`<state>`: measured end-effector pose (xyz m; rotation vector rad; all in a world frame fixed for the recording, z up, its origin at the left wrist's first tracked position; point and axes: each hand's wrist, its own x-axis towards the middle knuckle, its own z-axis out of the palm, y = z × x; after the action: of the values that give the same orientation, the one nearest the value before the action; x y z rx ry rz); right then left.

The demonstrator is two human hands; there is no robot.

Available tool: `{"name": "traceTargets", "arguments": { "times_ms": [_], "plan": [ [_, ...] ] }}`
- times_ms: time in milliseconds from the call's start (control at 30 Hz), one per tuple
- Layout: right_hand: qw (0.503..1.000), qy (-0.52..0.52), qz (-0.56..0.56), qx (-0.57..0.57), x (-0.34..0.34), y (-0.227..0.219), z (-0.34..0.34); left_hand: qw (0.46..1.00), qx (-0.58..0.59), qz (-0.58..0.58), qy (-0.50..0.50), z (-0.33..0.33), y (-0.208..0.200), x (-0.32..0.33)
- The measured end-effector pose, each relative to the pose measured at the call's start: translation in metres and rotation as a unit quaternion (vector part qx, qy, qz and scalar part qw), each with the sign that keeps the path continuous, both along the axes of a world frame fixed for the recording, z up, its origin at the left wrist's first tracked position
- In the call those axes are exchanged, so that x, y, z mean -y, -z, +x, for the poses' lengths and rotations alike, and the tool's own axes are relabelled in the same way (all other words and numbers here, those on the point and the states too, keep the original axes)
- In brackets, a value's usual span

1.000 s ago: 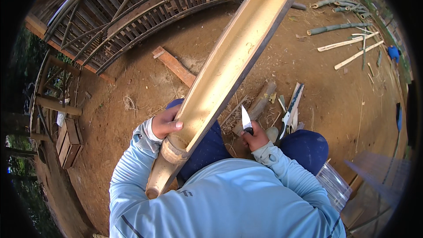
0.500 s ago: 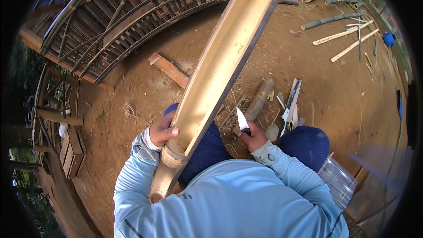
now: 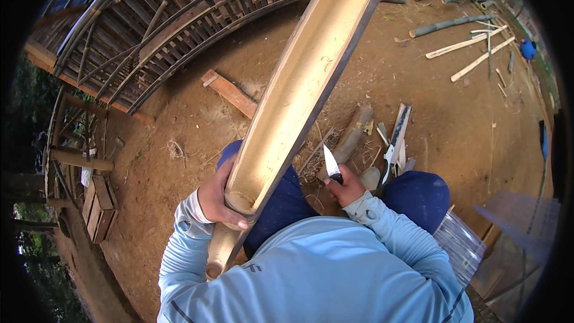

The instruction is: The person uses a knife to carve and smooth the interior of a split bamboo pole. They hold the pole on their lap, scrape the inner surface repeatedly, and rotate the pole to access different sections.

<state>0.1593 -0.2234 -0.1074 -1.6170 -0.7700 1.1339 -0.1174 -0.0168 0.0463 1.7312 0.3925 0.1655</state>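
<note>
Bamboo culm (image 3: 306, 87), cut open into a long trough, lies slantwise from beside the left forearm to well beyond both hands, its hollow turned up toward the wearer. Left hand (image 3: 216, 198) grasps it low, near the node at the close end of the opening, thumb laid across the front; fingers on the far side are partly hidden. Grip probably chosen to steady the heavy-looking length from its near end, with the left thigh (image 3: 282, 194) beneath perhaps taking some weight; actual contact there cannot be told. Tilt seems to suit inspection, since light falls along the pale inner wall. Right hand (image 3: 348, 188) is closed around the dark handle of a short knife (image 3: 330, 161), blade pointing away from the body and apart from the bamboo, presumably so the edge clears both the work and the other hand. Beyond the right hand: a short log (image 3: 354, 134) on the ground, with curly shavings (image 3: 312, 164) to its left. Just ahead and to the right of that hand, a white-handled tool (image 3: 389, 157) rests against pale wood strips (image 3: 402, 143), likely left there for easy reach. Right knee (image 3: 417, 196) stands beside the right wrist.
</note>
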Motion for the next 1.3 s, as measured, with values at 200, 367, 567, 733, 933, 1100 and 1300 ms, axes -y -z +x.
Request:
{"name": "traceTargets", "arguments": {
  "times_ms": [200, 367, 567, 733, 933, 1100, 1300],
  "plan": [
    [1.000, 0.004, 0.019, 0.002, -0.003, -0.004, -0.001, 0.996, -0.054, 0.032, -0.059, 0.002, -0.009, 0.012],
    [0.992, 0.071, 0.061, -0.087, -0.006, -0.029, 0.006, 0.991, -0.070, 0.078, -0.078, 0.005, -0.017, 0.021],
    [0.973, 0.129, 0.178, -0.066, -0.013, -0.099, 0.032, 0.986, -0.077, 0.100, -0.110, 0.007, -0.019, 0.033],
    [0.961, 0.136, 0.235, 0.050, -0.029, -0.181, 0.063, 0.969, -0.113, 0.171, -0.138, 0.006, -0.022, 0.050],
    [0.952, 0.098, 0.147, 0.248, -0.054, -0.233, 0.099, 0.948, -0.101, 0.230, -0.196, -0.015, -0.010, 0.075],
    [0.919, 0.041, 0.124, 0.371, -0.063, -0.253, 0.104, 0.908, -0.175, 0.253, -0.286, -0.032, 0.007, 0.099],
    [0.908, 0.011, 0.087, 0.410, -0.072, -0.257, 0.096, 0.885, -0.178, 0.298, -0.310, -0.029, 0.014, 0.099]
  ]
}}
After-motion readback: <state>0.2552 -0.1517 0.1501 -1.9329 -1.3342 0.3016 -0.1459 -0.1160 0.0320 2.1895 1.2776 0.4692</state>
